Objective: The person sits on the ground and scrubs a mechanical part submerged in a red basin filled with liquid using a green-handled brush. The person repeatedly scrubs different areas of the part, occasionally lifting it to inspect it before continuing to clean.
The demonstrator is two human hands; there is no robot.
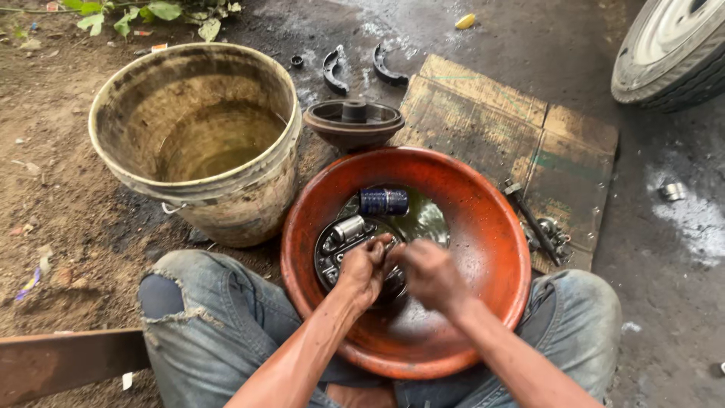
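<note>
A wide orange-red basin (483, 227) rests between my knees with murky liquid at its bottom. A round dark metal plate with a silver cylinder (341, 240) lies in it. Both hands are down on that plate. My left hand (364, 270) is closed on its near edge. My right hand (427, 272) is bunched over its right side, and whatever the fingers hold is hidden. A small dark blue cylinder (384, 201) lies in the liquid just beyond the plate.
A dirty bucket (198, 140) with muddy water stands to the left. A dark metal drum (353, 121) sits behind the basin, two curved brake shoes (359, 69) farther back. Wooden boards (491, 128) with tools (538, 227) lie right, and a tyre (672, 49) at top right.
</note>
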